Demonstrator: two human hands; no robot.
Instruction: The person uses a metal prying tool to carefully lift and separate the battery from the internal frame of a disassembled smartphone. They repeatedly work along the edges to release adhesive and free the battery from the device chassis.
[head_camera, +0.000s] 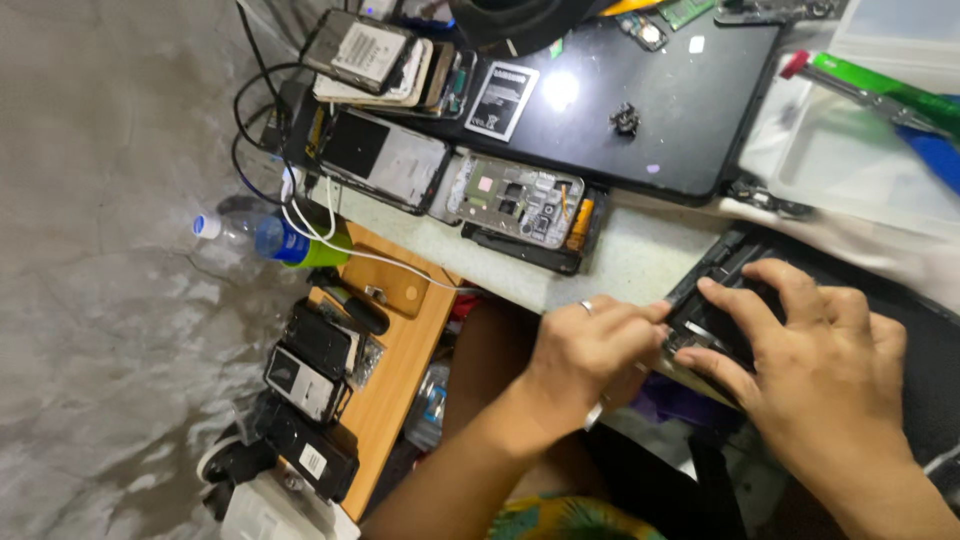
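Your left hand (585, 350) and right hand (810, 365) meet on a dark opened phone (712, 315) lying at the near edge of the worktop (640, 255), in the lower right of the frame.

**Hand state**
- Left hand: fingers curled, tips pressed against the left end of the phone. It bears a ring. The grip is a pinch at the edge, not a full wrap; whether anything small sits between the fingertips cannot be told.
- Right hand: fingers spread and bent, laid over the top of the phone, fingertips on its inner face. Partly open, pressing rather than clasping.

**Key relation**
- The phone's long axis runs diagonally, from lower left toward upper right of the frame.
- The phone lies directly right of your left hand and under the fingertips of your right. Both hands touch it; the right covers more of it.

**Surroundings**
- A stripped phone frame (520, 205) with exposed boards lies above the hands, mid-frame.
- A large black tablet (640, 110) occupies the upper centre.
- A stack of phone bodies (385, 65) sits at upper left.
- A white cable (360, 250) trails off the worktop's left edge.
- A plastic bottle (255, 235) lies on the floor at left.
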